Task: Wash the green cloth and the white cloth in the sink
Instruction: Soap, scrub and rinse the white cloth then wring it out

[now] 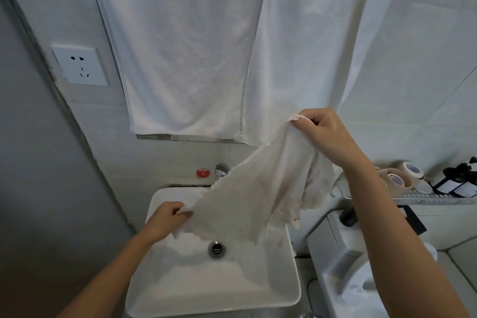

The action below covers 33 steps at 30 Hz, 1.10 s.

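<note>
The white cloth (260,193) hangs stretched slantwise above the white sink (196,292). My left hand (167,217) pinches its lower left corner just over the basin. My right hand (322,134) grips the opposite corner, raised high at the right. The cloth's ragged lower edge droops toward the drain (216,248). The tap (221,171) is partly hidden behind the cloth. No green cloth is in view.
Two large white towels (185,54) hang on the wall above the sink. A power socket (80,64) is at the left. A red knob (203,172) sits beside the tap. A shelf (438,199) with containers is at the right, a toilet (361,279) below it.
</note>
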Available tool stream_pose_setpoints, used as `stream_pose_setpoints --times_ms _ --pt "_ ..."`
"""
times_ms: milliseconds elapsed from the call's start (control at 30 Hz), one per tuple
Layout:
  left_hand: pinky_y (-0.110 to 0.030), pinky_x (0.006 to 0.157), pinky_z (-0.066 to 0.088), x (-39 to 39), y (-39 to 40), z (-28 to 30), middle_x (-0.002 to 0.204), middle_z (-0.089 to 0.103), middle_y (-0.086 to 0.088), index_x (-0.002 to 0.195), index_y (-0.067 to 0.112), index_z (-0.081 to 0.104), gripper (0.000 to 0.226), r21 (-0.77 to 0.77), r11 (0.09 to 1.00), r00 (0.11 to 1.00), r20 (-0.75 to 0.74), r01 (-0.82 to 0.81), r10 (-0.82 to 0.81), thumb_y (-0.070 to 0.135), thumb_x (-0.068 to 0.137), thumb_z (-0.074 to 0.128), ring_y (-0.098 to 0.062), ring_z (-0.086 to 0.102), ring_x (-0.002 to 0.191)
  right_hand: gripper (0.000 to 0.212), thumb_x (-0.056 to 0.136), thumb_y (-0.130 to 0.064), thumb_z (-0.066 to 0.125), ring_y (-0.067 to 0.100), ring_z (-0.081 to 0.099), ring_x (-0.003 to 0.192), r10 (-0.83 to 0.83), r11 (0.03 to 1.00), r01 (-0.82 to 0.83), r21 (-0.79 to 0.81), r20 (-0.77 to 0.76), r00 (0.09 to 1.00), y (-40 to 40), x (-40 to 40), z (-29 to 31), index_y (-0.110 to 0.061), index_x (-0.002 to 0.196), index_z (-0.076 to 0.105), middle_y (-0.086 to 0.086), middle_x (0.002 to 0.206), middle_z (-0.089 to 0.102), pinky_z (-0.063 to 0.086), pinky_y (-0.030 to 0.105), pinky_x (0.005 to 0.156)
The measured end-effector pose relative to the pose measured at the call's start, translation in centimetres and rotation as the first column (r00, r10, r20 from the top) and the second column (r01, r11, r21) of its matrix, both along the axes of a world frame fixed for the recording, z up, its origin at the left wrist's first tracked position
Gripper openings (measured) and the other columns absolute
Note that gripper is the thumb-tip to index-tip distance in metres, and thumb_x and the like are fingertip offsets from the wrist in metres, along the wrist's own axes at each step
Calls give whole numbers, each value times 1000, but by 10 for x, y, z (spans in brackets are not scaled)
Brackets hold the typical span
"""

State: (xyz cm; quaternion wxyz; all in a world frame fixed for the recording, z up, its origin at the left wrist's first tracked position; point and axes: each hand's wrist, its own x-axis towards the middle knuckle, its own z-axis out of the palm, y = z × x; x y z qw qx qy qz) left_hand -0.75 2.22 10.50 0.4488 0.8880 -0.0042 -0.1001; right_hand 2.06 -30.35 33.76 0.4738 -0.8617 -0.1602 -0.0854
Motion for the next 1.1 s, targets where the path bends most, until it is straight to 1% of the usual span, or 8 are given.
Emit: stream_pose_setpoints --times_ms 167,300,400,567,667,767,933,1100 --pt "-24 44 39 16 7 70 66 55 -5 78 22 57 28 -134 973 982 -23 -190 189 -4 85 60 -16 47 52 21 83 -23 72 6 33 46 -84 962 47 -270 -128 988 6 9 -30 -15 72 56 -3 53 48 25 22 48" --pt "-20 38 31 14 -13 135 46 46 7 100 21 56 25 -185 982 999 28 -24 29 6 84 67 -8 38 38 28 83 -23 71 3 37 47 3 960 -50 -275 -165 986 47 6 -46 -9 63 57 -7 53 42 28 21 50" --pt "-16 53 37 10 -37 166 57 58 13 112 32 55 39 -197 971 989 78 138 -124 23 79 74 1 48 48 31 82 -26 71 6 39 52 57 962 -103 -251 -183 981 83 5 -52 0 69 60 -4 57 45 31 28 55" --pt "-28 59 28 14 -48 175 64 39 2 71 3 59 50 -115 974 967 187 196 -172 52 63 64 -10 34 61 25 85 -17 67 0 39 45 81 986 -106 -126 -186 979 112 4 -50 -18 64 54 -11 53 43 26 17 49" --pt "-28 55 23 8 -43 175 58 34 4 54 15 49 37 -112 977 965 216 179 -152 45 68 65 -10 30 57 19 86 -10 62 2 38 53 151 980 -173 -92 -212 965 108 1 -54 -9 68 58 -3 60 49 30 23 55" --pt "-29 56 28 5 -36 176 56 41 2 55 15 56 38 -111 979 963 228 169 -141 52 61 63 -11 37 57 16 90 -13 62 10 45 65 219 959 -246 -139 -187 958 100 -8 -59 0 81 65 12 74 58 33 29 62" --pt "-29 59 32 3 -34 177 58 47 -1 61 8 60 30 -149 975 962 241 165 -126 37 68 63 -12 43 59 18 93 -19 58 21 50 68 238 912 -248 -326 -71 969 90 -17 -75 -5 81 60 8 74 57 40 37 65" --pt "-25 56 33 1 -29 183 57 47 3 63 5 59 29 -173 972 962 251 156 -110 33 68 63 -9 44 57 26 91 -26 58 18 50 67 131 872 -119 -475 -9 991 88 -18 -84 -32 66 49 -8 65 51 39 35 59"
